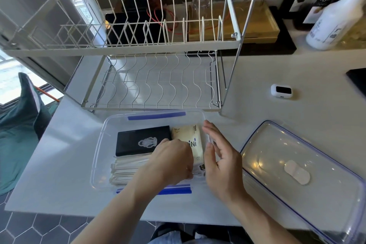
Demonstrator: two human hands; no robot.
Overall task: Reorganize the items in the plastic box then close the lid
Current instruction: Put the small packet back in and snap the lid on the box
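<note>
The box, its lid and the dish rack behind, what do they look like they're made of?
Box: clear glossy plastic by the look; its contents show through the walls.
Lid: seemingly the same clear plastic with a blue-edged rim; the counter shows through and light glints off it.
Dish rack: probably white-coated metal wire, with bare shiny metal posts.

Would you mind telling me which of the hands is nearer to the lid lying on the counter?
Right. The right hand is at the plastic box's right wall, just left of the lid; the left hand is farther left, inside the box.
</note>
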